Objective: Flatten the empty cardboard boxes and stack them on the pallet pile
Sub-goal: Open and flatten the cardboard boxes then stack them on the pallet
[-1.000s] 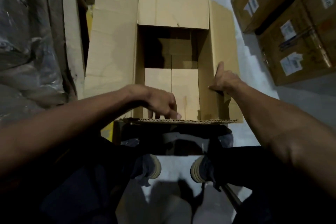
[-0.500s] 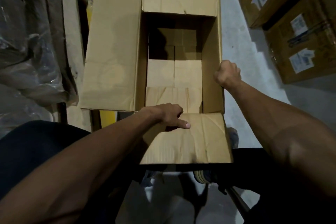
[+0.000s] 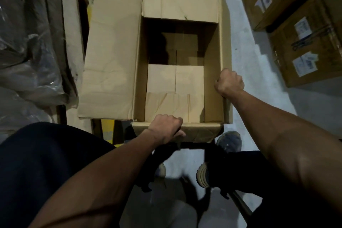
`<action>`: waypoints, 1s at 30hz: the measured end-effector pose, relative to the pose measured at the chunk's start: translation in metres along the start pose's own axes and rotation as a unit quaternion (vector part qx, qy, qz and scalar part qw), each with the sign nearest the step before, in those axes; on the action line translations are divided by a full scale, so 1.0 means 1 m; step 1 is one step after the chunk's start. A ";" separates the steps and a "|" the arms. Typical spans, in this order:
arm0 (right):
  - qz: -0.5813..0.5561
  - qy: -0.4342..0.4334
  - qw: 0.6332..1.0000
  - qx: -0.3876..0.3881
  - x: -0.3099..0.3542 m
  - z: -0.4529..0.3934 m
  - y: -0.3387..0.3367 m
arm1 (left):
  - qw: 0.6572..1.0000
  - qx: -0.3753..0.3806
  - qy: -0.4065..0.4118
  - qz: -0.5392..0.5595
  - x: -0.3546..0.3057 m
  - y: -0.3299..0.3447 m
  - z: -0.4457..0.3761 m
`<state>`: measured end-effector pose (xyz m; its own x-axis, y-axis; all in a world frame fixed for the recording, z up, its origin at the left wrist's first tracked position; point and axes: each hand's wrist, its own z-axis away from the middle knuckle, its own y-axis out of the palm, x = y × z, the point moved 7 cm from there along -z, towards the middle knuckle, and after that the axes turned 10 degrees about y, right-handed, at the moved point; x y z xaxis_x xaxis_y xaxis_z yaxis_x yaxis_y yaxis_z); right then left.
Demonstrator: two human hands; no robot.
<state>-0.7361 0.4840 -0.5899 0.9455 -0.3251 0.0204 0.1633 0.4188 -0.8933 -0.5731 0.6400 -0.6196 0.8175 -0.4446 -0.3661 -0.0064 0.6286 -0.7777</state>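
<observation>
An empty brown cardboard box [image 3: 175, 79] stands open in front of me, its bottom flaps still closed. Its long left flap [image 3: 111, 57] lies spread outward and the far flap [image 3: 179, 2] is folded back. My left hand [image 3: 164, 130] grips the near flap, folded down over the box's front edge. My right hand [image 3: 229, 82] curls over the top edge of the right wall and its flap, which hangs down outside.
Sealed labelled cartons [image 3: 303, 39] are stacked on the right. Plastic-wrapped goods [image 3: 27, 42] and upright cardboard sheets [image 3: 72, 42] stand on the left. Grey concrete floor [image 3: 249, 79] runs between. My shoes [image 3: 203, 176] are just below the box.
The near flap went from lying out flat toward me to being folded down over the front edge under my left hand. The box sits closer, and my right hand keeps its hold.
</observation>
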 end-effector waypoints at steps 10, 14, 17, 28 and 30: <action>0.049 0.034 0.998 -0.012 -0.018 0.030 0.007 | 0.992 0.052 -0.052 0.106 -0.003 0.016 0.015; 0.032 0.077 0.996 -0.011 -0.014 0.024 0.014 | 0.977 0.031 -0.093 0.190 0.011 0.008 0.006; -0.001 0.095 0.995 -0.004 -0.003 0.010 0.019 | 0.969 -0.006 -0.114 0.220 0.031 -0.006 -0.015; -0.106 0.003 0.993 -0.055 0.050 -0.088 -0.040 | 0.578 -0.364 -0.235 0.691 0.143 -0.119 -0.109; -0.146 0.019 0.988 -0.051 0.059 -0.104 -0.049 | 0.429 -0.370 -0.220 0.794 0.148 -0.132 -0.128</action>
<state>-0.7176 0.3560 -0.5922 0.8508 -0.4517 0.2686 0.3959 0.2148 -0.8928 -0.5248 0.4098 -0.6364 -0.5277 0.4355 -0.7293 -0.8050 -0.5306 0.2656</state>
